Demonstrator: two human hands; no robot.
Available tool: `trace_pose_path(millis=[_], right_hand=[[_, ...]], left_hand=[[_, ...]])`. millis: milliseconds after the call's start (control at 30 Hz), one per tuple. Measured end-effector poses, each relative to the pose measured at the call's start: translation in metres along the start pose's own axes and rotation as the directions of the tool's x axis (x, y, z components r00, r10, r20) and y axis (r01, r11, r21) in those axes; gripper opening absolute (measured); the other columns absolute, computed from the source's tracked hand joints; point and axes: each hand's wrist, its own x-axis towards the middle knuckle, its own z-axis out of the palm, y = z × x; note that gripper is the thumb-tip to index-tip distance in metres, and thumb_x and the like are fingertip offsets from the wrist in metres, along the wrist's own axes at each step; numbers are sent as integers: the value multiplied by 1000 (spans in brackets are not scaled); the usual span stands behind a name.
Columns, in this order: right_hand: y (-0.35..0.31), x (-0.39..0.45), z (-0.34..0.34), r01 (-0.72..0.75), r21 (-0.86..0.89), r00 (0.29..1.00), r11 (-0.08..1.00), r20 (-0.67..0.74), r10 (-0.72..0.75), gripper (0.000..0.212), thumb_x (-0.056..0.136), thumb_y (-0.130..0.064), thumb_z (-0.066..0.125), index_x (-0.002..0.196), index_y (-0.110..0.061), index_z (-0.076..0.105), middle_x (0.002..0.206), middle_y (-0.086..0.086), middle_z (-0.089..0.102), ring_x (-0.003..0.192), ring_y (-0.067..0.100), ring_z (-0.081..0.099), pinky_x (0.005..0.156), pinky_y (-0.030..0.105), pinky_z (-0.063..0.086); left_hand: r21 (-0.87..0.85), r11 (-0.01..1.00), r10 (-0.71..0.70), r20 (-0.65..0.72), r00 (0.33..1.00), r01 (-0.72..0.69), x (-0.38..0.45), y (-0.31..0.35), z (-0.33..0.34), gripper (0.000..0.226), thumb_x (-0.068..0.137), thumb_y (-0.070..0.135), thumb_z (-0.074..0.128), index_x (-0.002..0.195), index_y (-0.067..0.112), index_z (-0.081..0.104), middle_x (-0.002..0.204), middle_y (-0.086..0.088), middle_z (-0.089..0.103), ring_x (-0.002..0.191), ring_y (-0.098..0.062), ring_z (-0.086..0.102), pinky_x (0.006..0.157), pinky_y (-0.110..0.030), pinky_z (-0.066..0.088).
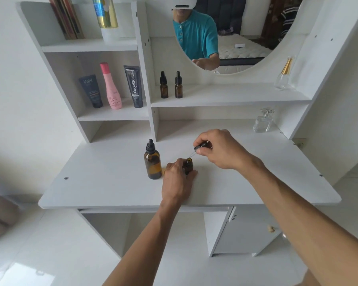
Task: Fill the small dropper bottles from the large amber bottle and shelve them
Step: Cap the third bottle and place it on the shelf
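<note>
The large amber bottle (152,162) stands capped with its black dropper top on the white desk (112,182). Just right of it, my left hand (178,178) grips a small amber dropper bottle (188,165), which is uncapped. My right hand (219,149) pinches a black dropper cap (202,145) tilted above it, the glass pipette tip pointing down at the small bottle's open neck. Two capped small dropper bottles (164,85) (178,85) stand side by side on the middle shelf (225,98).
Three cosmetic containers (112,87) stand on the left shelf. A clear perfume bottle (264,120) sits at the desk's back right, and a gold-capped glass bottle (283,75) at the shelf's right end. A round mirror (236,38) hangs above.
</note>
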Motion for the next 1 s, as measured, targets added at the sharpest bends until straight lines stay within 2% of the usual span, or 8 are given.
trace_pose_path(millis=[133, 200, 367, 467, 633, 767, 900, 1000], right_hand=[[-6, 1, 2, 9, -53, 998, 999, 66, -6, 16, 91, -12, 67, 105, -13, 73, 101, 5, 72, 88, 16, 68, 85, 30, 55], [-10, 2, 5, 12, -54, 997, 998, 73, -8, 17, 90, -13, 68, 107, -14, 73, 102, 5, 72, 86, 17, 68, 83, 31, 57], [-14, 2, 17, 11, 23, 998, 1000, 57, -12, 27, 84, -15, 77, 110, -15, 72, 101, -1, 71, 68, -1, 58, 66, 9, 42], [-10, 0, 28, -14, 66, 999, 998, 47, 11, 22, 85, -15, 77, 106, -15, 73, 98, -1, 71, 66, -2, 57, 64, 10, 41], [-3, -3, 38, -22, 47, 1000, 999, 7, 22, 18, 88, -19, 73, 105, -13, 73, 97, -3, 70, 77, 13, 62, 80, 29, 51], [1, -4, 42, -5, 61, 1000, 998, 0, 5, 19, 89, -20, 72, 108, -14, 72, 102, -1, 71, 85, 16, 64, 83, 29, 52], [4, -8, 42, -13, 81, 999, 997, 50, 9, 27, 89, -16, 72, 115, -19, 70, 104, -5, 71, 98, 14, 64, 88, 28, 51], [6, -9, 44, -20, 109, 999, 994, 27, 18, 28, 89, -16, 72, 116, -21, 70, 104, -4, 72, 99, 11, 65, 89, 25, 51]], left_hand=[[-13, 1000, 11, 7, 1000, -11, 0, -2, 0, 36, 84, 32, 72, 114, 15, 61, 102, -7, 64, 97, -23, 53, 73, -28, 38], [-24, 1000, 5, 11, 1000, -5, 1, -2, 0, 35, 84, 33, 72, 112, 16, 61, 103, -6, 64, 96, -21, 53, 73, -27, 38], [4, 1000, 29, 8, 1000, -29, 2, -5, 2, 27, 83, 32, 71, 101, 16, 60, 95, -3, 65, 86, -16, 46, 67, -27, 33], [17, 999, 41, 0, 999, -41, 3, -6, 2, 24, 84, 33, 69, 97, 16, 59, 93, -4, 66, 86, -19, 48, 65, -28, 32], [11, 999, 53, -8, 999, -53, 4, -7, 2, 27, 86, 37, 69, 100, 15, 62, 94, -3, 68, 86, -18, 48, 66, -27, 32], [-8, 998, 69, -16, 997, -69, 2, -7, 1, 25, 87, 36, 69, 98, 15, 61, 92, -2, 68, 87, -20, 49, 65, -29, 32], [-25, 997, 72, -17, 997, -72, 0, -4, -1, 26, 88, 37, 67, 97, 14, 61, 90, -2, 68, 85, -19, 45, 65, -31, 32], [-30, 997, 71, -14, 997, -72, 0, -5, -1, 26, 88, 37, 67, 100, 15, 62, 92, -1, 69, 87, -19, 48, 66, -31, 35]])
